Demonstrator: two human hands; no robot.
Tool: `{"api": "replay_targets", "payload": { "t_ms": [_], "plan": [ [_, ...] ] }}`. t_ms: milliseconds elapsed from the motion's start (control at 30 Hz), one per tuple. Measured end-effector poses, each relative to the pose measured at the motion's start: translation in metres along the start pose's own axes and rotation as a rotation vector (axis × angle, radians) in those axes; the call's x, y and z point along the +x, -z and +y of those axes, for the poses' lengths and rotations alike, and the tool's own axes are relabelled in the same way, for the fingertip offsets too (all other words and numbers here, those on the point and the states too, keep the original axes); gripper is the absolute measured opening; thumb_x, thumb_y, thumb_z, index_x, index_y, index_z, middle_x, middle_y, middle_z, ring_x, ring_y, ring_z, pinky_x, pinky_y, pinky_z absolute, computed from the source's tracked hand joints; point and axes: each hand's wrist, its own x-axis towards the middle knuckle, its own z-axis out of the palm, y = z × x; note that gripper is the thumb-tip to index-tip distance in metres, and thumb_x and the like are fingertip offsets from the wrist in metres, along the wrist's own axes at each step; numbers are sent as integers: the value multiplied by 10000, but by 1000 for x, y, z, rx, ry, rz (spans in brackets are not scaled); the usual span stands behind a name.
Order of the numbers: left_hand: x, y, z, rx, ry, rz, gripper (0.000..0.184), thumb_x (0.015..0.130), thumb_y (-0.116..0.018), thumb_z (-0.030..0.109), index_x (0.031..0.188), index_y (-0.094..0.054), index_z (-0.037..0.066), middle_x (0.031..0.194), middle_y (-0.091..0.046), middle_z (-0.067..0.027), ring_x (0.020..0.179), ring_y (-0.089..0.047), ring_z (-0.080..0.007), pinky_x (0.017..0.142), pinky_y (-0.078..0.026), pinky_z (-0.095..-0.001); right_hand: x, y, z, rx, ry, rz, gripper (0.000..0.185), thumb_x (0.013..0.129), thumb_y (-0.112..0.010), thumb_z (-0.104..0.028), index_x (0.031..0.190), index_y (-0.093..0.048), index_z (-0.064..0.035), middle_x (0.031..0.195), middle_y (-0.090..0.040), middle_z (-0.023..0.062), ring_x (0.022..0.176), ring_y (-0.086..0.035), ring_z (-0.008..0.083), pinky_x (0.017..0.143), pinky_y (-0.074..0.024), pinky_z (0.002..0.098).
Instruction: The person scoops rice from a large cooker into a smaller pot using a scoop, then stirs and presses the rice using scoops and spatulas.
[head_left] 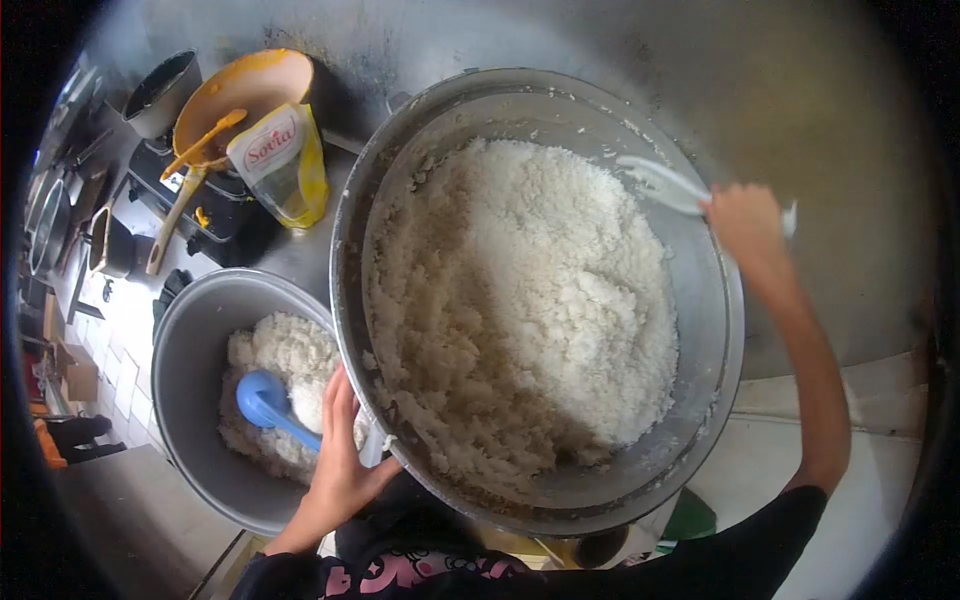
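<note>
A large round metal pot (735,330) holds a big mound of white rice (560,270). At its upper right rim, my right hand (745,225) is closed round the handle of a white paddle (665,185), whose blade is over the inner wall beside the rice. My left hand (340,460) is at the pot's lower left edge, thumb and fingers apart; whether it grips the rim is unclear. Just left of it, a smaller grey pot (185,400) contains more rice (285,345) and a blue scoop (262,398).
At the upper left, a pan (285,75) with an orange spatula (215,135) sits on a black stove (225,215), beside a Sovia pouch (290,180). A dark pot (165,95) stands behind. Something green (690,515) is below the large pot.
</note>
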Motion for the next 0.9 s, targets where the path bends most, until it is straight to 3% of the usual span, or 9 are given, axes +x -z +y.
{"api": "replay_targets", "payload": {
  "t_ms": [33, 133, 200, 233, 333, 400, 500, 633, 900],
  "plan": [
    [-1, 0, 1, 26, 10, -3, 978, 595, -781, 88, 1355, -172, -3, 1388, -180, -210, 1297, -196, -370, 1010, -307, -409, -7, -8, -11, 78, -60, -87, 254, 853, -521, -250, 770, -637, -41, 674, -624, 123, 653, -634, 258, 599, -496, 382],
    [-2, 1, 1, 44, 25, -13, 962, 601, -778, 104, 1347, -182, -17, 1375, -195, -232, 1281, -217, -388, 1016, -278, -419, -14, -42, -34, 185, -121, 22, 209, 854, -515, -201, 798, -632, -37, 710, -632, 122, 678, -638, 275, 613, -499, 391],
    [-3, 1, 3, 53, 53, -45, 948, 606, -771, 108, 1343, -189, -26, 1360, -203, -247, 1262, -239, -401, 1019, -259, -423, -7, -61, -45, 493, -98, -68, 309, 900, -446, -255, 824, -596, 4, 710, -611, 201, 692, -618, 340, 628, -480, 430],
    [-2, -1, 3, 49, 50, -41, 948, 606, -771, 108, 1343, -189, -26, 1360, -203, -247, 1262, -239, -401, 1019, -259, -423, -1, -63, -47, 487, -99, -65, 309, 900, -446, -255, 824, -596, 4, 710, -611, 201, 692, -618, 340, 628, -480, 430],
    [-5, -1, 5, 60, 67, -29, 940, 602, -765, 88, 1340, -195, -27, 1357, -209, -243, 1259, -244, -402, 1017, -264, -423, 14, -63, -47, 519, 46, -85, 353, 918, -420, -260, 835, -572, 47, 723, -600, 230, 704, -601, 383, 638, -466, 440],
    [-3, -1, 5, 39, 73, -20, 946, 590, -764, 76, 1343, -199, -23, 1364, -209, -232, 1262, -248, -393, 1024, -261, -421, 26, -64, -24, 730, 22, -379, 358, 905, -439, -283, 866, -572, 47, 827, -600, 250, 829, -597, 381, 714, -460, 446],
    [-2, -1, 5, 2, 78, 6, 958, 577, -766, 69, 1348, -204, -17, 1369, -212, -220, 1266, -248, -385, 1031, -260, -414, 24, -90, -21, 874, 143, -330, 425, 920, -406, -332, 898, -546, 68, 847, -588, 275, 855, -574, 415, 740, -439, 463],
    [1, -3, 5, -24, 82, 27, 974, 567, -772, 70, 1352, -202, -13, 1369, -222, -217, 1270, -245, -381, 1034, -260, -408, 5, -64, -26, 792, 87, -388, 422, 920, -410, -330, 913, -543, 71, 854, -584, 280, 857, -573, 408, 744, -438, 463],
    [-2, -8, 1, 2, 43, 52, 987, 569, -762, 39, 1360, -175, -19, 1371, -219, -227, 1257, -270, -378, 1023, -277, -403, -69, -6, -56, 865, 159, -469, 338, 920, -436, -296, 935, -513, 33, 635, -567, 233, 578, -581, 385, 539, -443, 460]
  ]
}}
